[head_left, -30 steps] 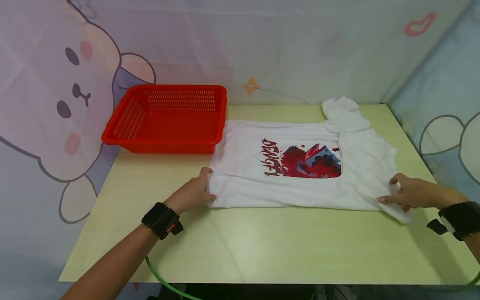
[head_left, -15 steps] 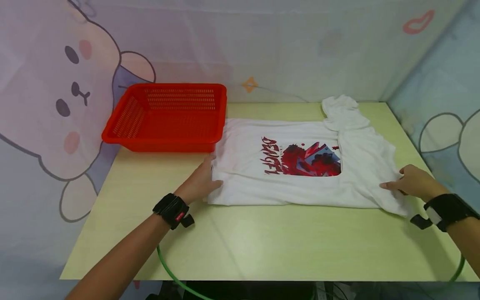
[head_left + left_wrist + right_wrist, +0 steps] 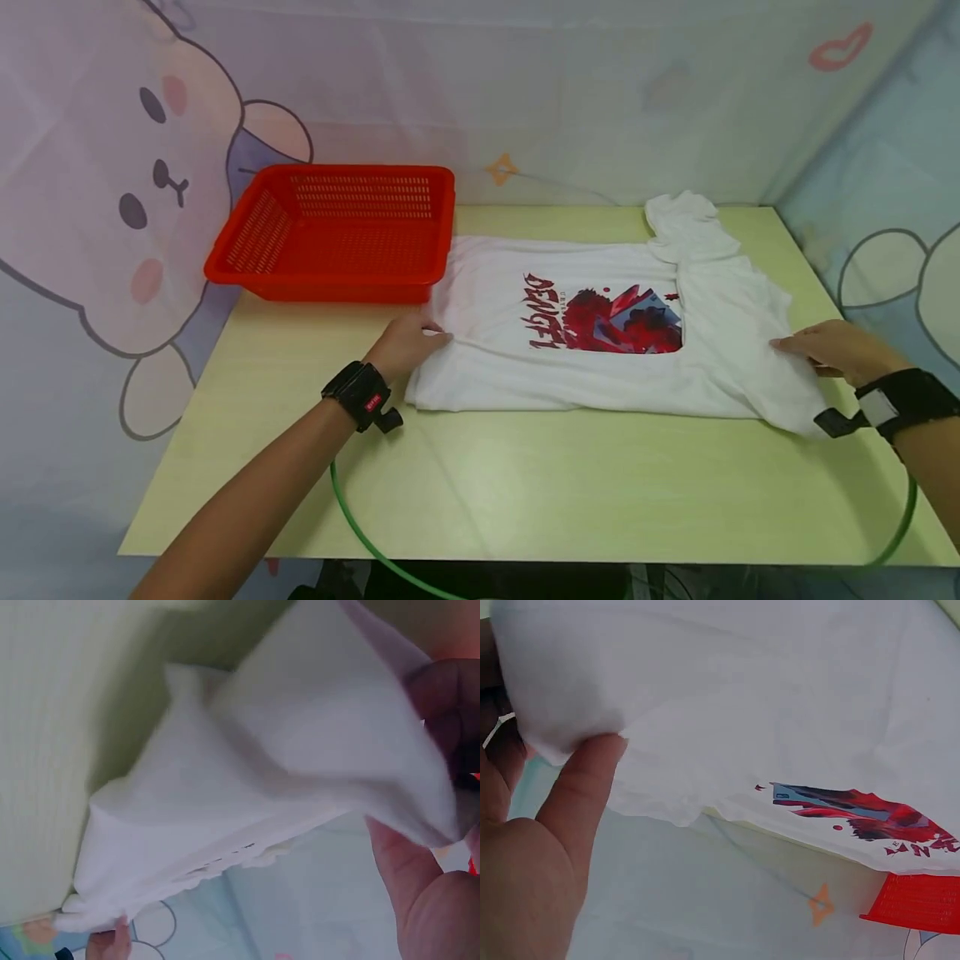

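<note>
A white T-shirt (image 3: 495,375) with a red and blue print lies sideways on the table, its near side folded over so that it covers the print's lower edge. At the hem on the left, my left hand (image 3: 406,343) pinches the cloth between thumb and fingers; in the left wrist view the fabric (image 3: 315,735) is lifted in a loose fold. My right hand (image 3: 843,350) pinches the shirt near the sleeve at the right end. In the right wrist view its thumb (image 3: 585,780) presses on the cloth, with the fingers mostly behind it.
A red plastic basket (image 3: 337,292) with slotted sides stands at the back left, beside the shirt's hem. The far sleeve (image 3: 690,221) lies crumpled near the table's back edge. A green cable (image 3: 352,525) hangs across the table's front edge. Printed cloth walls (image 3: 585,100) enclose the table.
My left hand has moved away from me along the hem and now pinches it. The right hand has moved slightly further back along the shirt's right end.
</note>
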A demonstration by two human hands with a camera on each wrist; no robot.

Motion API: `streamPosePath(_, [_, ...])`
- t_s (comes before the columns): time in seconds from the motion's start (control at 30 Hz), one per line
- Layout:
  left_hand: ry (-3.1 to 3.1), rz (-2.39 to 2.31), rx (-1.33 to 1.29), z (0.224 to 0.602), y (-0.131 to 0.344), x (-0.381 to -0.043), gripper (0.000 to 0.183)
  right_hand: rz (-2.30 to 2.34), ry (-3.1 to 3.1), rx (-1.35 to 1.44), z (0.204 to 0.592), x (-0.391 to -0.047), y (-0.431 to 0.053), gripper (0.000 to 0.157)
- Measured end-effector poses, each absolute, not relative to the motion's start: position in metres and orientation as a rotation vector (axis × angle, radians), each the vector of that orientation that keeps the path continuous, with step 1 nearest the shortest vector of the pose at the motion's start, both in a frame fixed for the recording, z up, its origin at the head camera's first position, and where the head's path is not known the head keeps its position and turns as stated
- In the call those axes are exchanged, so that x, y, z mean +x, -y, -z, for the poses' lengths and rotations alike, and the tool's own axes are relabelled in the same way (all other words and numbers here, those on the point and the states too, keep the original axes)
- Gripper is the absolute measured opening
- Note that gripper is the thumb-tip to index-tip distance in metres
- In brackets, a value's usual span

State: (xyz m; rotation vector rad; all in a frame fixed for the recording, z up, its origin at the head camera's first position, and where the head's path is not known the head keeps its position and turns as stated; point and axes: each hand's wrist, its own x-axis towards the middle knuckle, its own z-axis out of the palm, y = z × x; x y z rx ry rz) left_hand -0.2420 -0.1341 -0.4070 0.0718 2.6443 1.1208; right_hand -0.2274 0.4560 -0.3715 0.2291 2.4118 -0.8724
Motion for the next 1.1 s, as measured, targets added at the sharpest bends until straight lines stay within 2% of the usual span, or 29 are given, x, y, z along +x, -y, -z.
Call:
streamPosePath(0.07, [-2.656,-1.104,0.100,0.408,0.133,-0.245,0.025,0.899,-2.353,0.204,0.372,-0.229,-0.454,0.094])
streamPosePath(0.2, [-2.701,-1.087,0.173,0.408,0.130,-0.247,0.018,0.972,-2.319,0.177,0.375,-0.230,-0.453,0.092])
streamPosePath(0.43, [-2.707,-1.104,0.149,0.400,0.128,-0.242,0.013,0.947,-2.694,0.216,0.374,-0.230,-0.457,0.064])
streamPosePath(0.77, [-2.675,-1.114,0.125,0.397,0.125,-0.240,0.013,0.827,-2.719,0.210,0.368,-0.222,-0.461,0.078])
streamPosePath(0.93, [-2.706,-1.080,0.127,0.401,0.125,-0.244,0.014,1.042,-2.541,0.100,0.370,-0.219,-0.465,0.083])
streamPosePath(1.1, [-2.707,-1.045,0.161,0.402,0.125,-0.246,0.011,1.104,-2.533,-0.057,0.371,-0.216,-0.467,0.058])
